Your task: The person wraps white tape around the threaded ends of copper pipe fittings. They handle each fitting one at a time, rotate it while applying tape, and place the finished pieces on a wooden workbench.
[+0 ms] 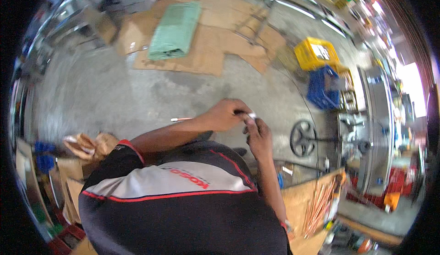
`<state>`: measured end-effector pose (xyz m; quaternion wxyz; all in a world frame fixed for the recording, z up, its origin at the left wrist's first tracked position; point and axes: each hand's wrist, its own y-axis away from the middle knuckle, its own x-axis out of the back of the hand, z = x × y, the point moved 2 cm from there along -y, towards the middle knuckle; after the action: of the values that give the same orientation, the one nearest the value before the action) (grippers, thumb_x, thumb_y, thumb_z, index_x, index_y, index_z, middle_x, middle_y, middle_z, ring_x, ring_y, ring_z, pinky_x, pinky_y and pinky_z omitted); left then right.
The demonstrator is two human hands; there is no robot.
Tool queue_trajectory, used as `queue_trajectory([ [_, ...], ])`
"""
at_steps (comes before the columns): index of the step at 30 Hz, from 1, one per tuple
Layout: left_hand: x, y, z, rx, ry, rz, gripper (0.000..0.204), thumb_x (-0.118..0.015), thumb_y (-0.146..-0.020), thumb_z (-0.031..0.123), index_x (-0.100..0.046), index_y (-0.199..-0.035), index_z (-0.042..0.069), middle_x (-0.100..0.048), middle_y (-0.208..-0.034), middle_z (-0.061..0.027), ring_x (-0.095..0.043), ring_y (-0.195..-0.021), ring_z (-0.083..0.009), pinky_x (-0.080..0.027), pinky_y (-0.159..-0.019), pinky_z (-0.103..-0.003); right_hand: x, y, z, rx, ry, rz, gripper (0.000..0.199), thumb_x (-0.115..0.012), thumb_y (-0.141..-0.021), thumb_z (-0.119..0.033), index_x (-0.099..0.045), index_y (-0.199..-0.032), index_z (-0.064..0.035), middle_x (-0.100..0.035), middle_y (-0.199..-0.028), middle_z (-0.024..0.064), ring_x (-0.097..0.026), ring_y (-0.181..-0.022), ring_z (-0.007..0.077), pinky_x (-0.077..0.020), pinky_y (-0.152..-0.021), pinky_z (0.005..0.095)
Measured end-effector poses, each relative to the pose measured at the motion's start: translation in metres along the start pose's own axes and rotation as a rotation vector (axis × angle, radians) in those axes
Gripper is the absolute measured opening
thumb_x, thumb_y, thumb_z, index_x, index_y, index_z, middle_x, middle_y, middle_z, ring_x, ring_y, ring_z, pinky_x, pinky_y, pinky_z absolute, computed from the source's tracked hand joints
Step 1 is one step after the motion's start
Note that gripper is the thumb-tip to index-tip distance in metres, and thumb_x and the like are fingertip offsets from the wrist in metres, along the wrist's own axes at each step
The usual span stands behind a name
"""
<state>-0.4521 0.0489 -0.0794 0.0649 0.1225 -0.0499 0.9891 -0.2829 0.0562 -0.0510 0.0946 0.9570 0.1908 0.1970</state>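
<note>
In front of my body, both hands come together above the grey floor. My left hand [227, 114] is closed, its fingertips meeting those of my right hand [259, 138]. Between them shows a small whitish piece [251, 115], blurred and too small to name; both hands pinch at it. A thin copper-coloured rod [182, 119] with a pale end sticks out beyond my left forearm. The forearm hides the rest of it, so I cannot tell whether it reaches my fingers.
Beyond lies a green wrapped bundle [175, 30] on cardboard sheets [206, 49]. To the right stand a yellow crate [315, 61], a blue crate [321, 90] and a dark handwheel [303, 138]. Copper rods [317, 209] rest on a wooden board [293, 200]. Crumpled brown paper [87, 146] is at left.
</note>
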Motion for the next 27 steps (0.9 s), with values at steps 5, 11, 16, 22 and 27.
queue_trajectory([
  [5,-0.011,-0.004,0.006,0.069,0.182,0.0,0.017,-0.067,-0.091,0.01,-0.07,-0.106,0.001,-0.07,-0.094,-0.0081,-0.064,-0.086,-0.0123,-0.051,-0.076,-0.029,0.011,0.0,0.011,0.063,0.125,0.065,0.038,-0.056,-0.099,-0.037,-0.061,-0.086,-0.0015,-0.06,-0.068,0.0053,-0.053,-0.056,0.0149,-0.042,-0.053,0.031],
  [11,-0.014,-0.005,0.005,0.042,0.253,-0.021,0.02,-0.065,-0.093,0.01,-0.069,-0.111,0.0,-0.068,-0.088,-0.0036,-0.06,-0.079,-0.0093,-0.049,-0.071,-0.026,0.018,0.0,0.007,0.156,0.171,0.11,0.035,-0.057,-0.098,-0.032,-0.061,-0.09,0.0012,-0.062,-0.067,0.0161,-0.061,-0.06,0.0276,-0.0464,-0.059,0.0391],
  [16,-0.009,-0.004,0.011,0.206,0.383,-0.104,0.023,-0.063,-0.094,0.01,-0.068,-0.115,0.002,-0.062,-0.078,0.0012,-0.05,-0.068,-0.0067,-0.044,-0.063,-0.024,0.025,0.001,-0.003,0.159,0.253,0.144,0.033,-0.058,-0.098,-0.031,-0.062,-0.092,0.0015,-0.062,-0.069,0.02,-0.062,-0.061,0.0328,-0.0463,-0.058,0.0407],
  [22,-0.005,0.0,0.003,0.296,0.652,-0.191,0.026,-0.063,-0.095,0.014,-0.067,-0.118,0.004,-0.058,-0.073,0.0025,-0.045,-0.061,-0.0049,-0.037,-0.053,-0.022,0.028,-0.003,-0.006,0.261,0.408,0.15,0.029,-0.061,-0.096,-0.028,-0.063,-0.093,0.0006,-0.063,-0.075,0.0247,-0.062,-0.07,0.0442,-0.0475,-0.06,0.0459],
  [27,-0.005,0.002,-0.006,0.384,0.697,-0.208,0.024,-0.067,-0.093,0.019,-0.068,-0.111,0.003,-0.056,-0.07,0.0016,-0.046,-0.06,-0.0058,-0.037,-0.052,-0.022,0.026,-0.001,-0.006,0.361,0.568,0.197,0.029,-0.061,-0.095,-0.029,-0.063,-0.094,0.0001,-0.062,-0.075,0.0255,-0.063,-0.072,0.0439,-0.0476,-0.062,0.0471],
])
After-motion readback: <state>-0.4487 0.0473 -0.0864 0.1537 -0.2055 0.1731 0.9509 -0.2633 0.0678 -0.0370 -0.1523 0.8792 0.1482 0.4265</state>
